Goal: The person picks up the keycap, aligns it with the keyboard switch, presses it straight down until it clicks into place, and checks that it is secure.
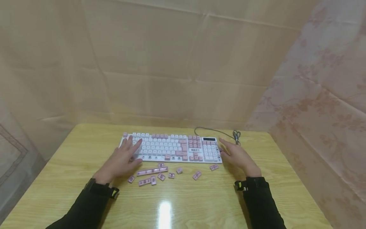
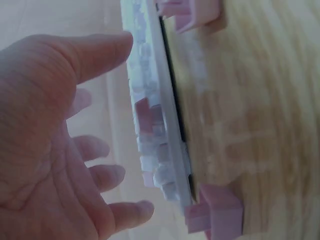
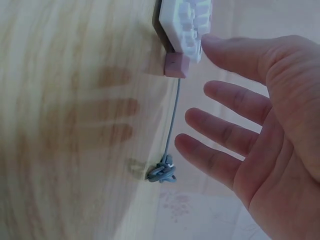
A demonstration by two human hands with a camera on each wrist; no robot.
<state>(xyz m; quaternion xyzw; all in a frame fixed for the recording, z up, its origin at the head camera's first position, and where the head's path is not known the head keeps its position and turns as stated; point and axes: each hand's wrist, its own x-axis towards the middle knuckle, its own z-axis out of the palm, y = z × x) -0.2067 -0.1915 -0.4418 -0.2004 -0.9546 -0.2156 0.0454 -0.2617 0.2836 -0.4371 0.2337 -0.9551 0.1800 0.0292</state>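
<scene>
A white and pink keyboard (image 1: 163, 148) lies flat near the back of the table. My left hand (image 1: 118, 160) is spread over its left end, fingers apart and holding nothing. In the left wrist view, the thumb and fingers of that hand (image 2: 55, 125) are seen next to the key rows. My right hand (image 1: 238, 157) is beside the keyboard's right end, its fingers extended with nothing in them. By that end, the right wrist view has a pink keycap (image 3: 176, 65). Several loose pink keycaps, among them a long bar-shaped one (image 1: 152, 171), lie in front of the keyboard.
A grey cable (image 1: 215, 129) runs behind the keyboard to a tied bundle (image 1: 236, 136) at the back right. Loose keycaps (image 1: 197, 175) are scattered across the wooden table (image 1: 200, 203). A beige cloth (image 1: 157, 63) hangs behind the table, patterned fabric (image 1: 323, 105) at the right.
</scene>
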